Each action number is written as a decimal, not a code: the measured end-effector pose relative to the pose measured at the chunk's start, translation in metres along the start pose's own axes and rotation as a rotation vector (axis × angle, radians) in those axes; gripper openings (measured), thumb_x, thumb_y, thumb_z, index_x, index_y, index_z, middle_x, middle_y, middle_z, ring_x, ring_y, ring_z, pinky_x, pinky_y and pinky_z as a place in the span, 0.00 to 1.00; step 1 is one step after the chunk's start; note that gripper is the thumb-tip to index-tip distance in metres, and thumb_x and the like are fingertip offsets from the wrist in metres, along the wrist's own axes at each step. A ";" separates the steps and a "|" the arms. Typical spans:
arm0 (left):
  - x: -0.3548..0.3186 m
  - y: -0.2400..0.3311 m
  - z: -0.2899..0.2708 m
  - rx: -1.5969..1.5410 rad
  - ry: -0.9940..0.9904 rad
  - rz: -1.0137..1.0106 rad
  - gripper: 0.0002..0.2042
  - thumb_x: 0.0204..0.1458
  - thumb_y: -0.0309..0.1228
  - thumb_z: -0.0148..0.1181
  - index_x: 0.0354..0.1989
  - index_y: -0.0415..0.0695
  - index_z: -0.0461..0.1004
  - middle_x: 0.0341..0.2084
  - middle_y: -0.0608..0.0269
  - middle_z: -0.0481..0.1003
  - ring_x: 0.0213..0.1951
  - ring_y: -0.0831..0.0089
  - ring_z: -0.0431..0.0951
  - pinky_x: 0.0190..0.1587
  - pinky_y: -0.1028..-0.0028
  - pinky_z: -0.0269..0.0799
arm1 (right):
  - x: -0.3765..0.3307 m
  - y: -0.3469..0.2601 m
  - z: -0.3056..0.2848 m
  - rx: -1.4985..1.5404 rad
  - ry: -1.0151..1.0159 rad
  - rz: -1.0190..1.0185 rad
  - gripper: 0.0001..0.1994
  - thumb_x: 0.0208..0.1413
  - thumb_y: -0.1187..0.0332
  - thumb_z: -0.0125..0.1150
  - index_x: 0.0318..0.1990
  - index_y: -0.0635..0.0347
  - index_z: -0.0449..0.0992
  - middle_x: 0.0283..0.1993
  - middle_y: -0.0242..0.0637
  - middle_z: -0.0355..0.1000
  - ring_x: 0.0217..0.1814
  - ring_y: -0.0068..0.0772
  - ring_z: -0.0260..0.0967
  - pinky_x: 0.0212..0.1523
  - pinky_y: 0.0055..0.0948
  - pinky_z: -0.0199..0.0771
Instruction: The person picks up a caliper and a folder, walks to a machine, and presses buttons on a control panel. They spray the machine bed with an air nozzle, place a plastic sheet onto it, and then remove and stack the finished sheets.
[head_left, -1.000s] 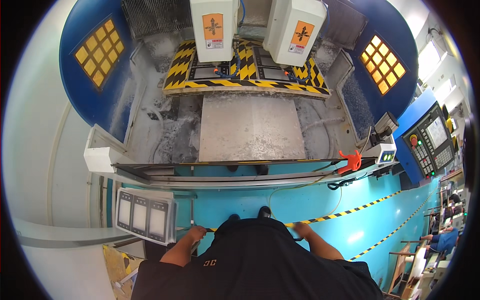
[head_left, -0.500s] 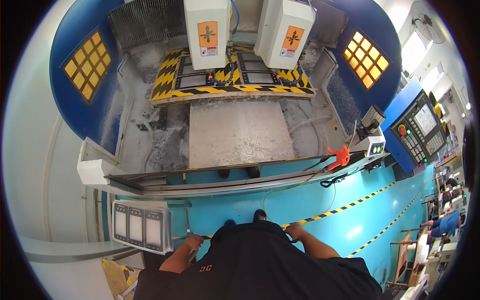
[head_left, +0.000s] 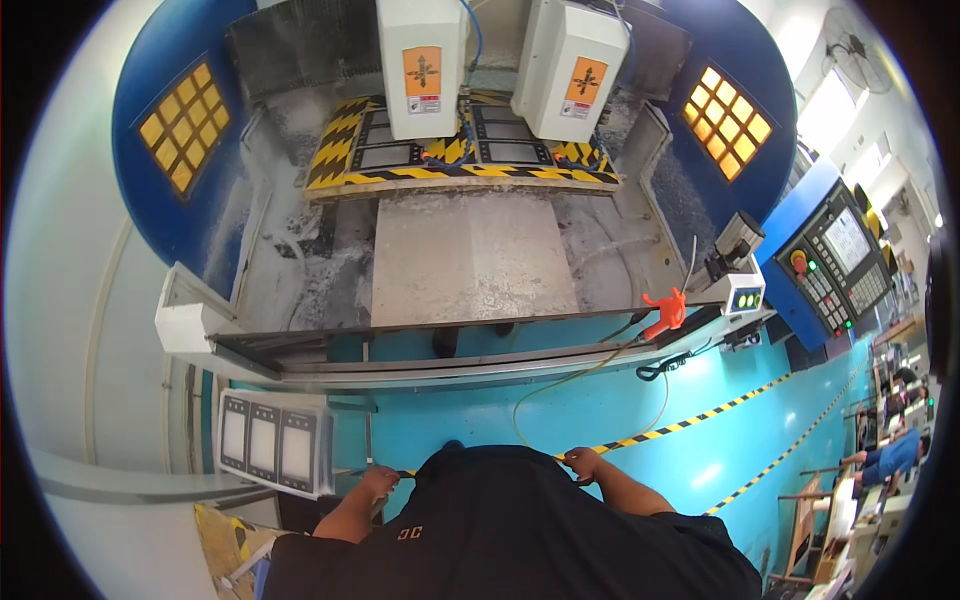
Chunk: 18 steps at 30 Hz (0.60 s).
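the view is being tilted and drawn closer than a moment ago, so the machine bed (head_left: 470,255) is lying higher in the picture; the left hand (head_left: 377,485) and right hand (head_left: 583,464) are being kept curled at the black shirt hem (head_left: 500,462), pinching it at waist level, above the turquoise floor (head_left: 560,410); the grey tray rack (head_left: 270,440) is standing just beside the left hand.

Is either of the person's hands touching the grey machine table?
No: the left hand and right hand are down by the dark shirt, apart from the grey machine table.

Both forearms angle up from the torso — left hand (head_left: 378,484) and right hand (head_left: 583,463) loosely curled, level, apart.
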<state>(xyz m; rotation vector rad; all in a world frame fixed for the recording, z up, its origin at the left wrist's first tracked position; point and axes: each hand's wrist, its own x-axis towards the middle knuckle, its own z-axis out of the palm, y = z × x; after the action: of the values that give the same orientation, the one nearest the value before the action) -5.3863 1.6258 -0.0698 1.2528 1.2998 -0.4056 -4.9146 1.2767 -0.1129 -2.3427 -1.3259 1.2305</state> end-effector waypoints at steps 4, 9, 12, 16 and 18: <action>-0.012 0.001 0.027 0.034 0.022 -0.088 0.09 0.56 0.36 0.55 0.34 0.45 0.77 0.30 0.66 0.75 0.29 0.72 0.74 0.29 0.70 0.69 | 0.009 0.034 0.000 -0.116 -0.142 -0.191 0.18 0.53 0.51 0.56 0.40 0.53 0.81 0.44 0.47 0.77 0.46 0.49 0.75 0.45 0.41 0.75; -0.047 -0.014 0.081 -0.118 0.161 0.170 0.12 0.53 0.38 0.55 0.36 0.44 0.79 0.27 0.61 0.77 0.29 0.70 0.76 0.31 0.68 0.71 | 0.014 0.068 -0.011 0.108 -0.518 -0.101 0.18 0.52 0.57 0.65 0.48 0.55 0.79 0.43 0.39 0.77 0.45 0.36 0.75 0.44 0.37 0.77; -0.076 -0.056 0.141 -0.181 0.306 0.112 0.15 0.51 0.39 0.54 0.36 0.41 0.80 0.28 0.55 0.79 0.31 0.63 0.79 0.36 0.62 0.73 | 0.020 0.089 -0.031 0.143 -0.429 0.257 0.20 0.50 0.64 0.66 0.52 0.56 0.77 0.49 0.38 0.75 0.44 0.34 0.73 0.42 0.38 0.79; -0.127 -0.135 0.267 -0.349 0.464 0.110 0.16 0.51 0.41 0.57 0.37 0.41 0.80 0.31 0.52 0.80 0.35 0.59 0.80 0.40 0.60 0.74 | 0.034 0.094 -0.069 -0.185 -0.586 -0.377 0.22 0.51 0.64 0.66 0.55 0.57 0.75 0.50 0.39 0.75 0.46 0.36 0.73 0.40 0.41 0.80; -0.154 -0.160 0.324 -0.441 0.445 -0.076 0.16 0.50 0.42 0.60 0.39 0.43 0.80 0.32 0.52 0.81 0.36 0.59 0.80 0.42 0.61 0.75 | 0.034 0.078 -0.085 0.122 -0.660 0.300 0.24 0.49 0.64 0.67 0.55 0.57 0.75 0.50 0.40 0.75 0.48 0.38 0.74 0.43 0.41 0.79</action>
<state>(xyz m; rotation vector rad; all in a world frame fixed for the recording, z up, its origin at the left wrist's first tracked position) -5.4076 1.2333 -0.0789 0.9450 1.7047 0.1204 -4.7946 1.2767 -0.1178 -2.1821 -1.0069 2.2432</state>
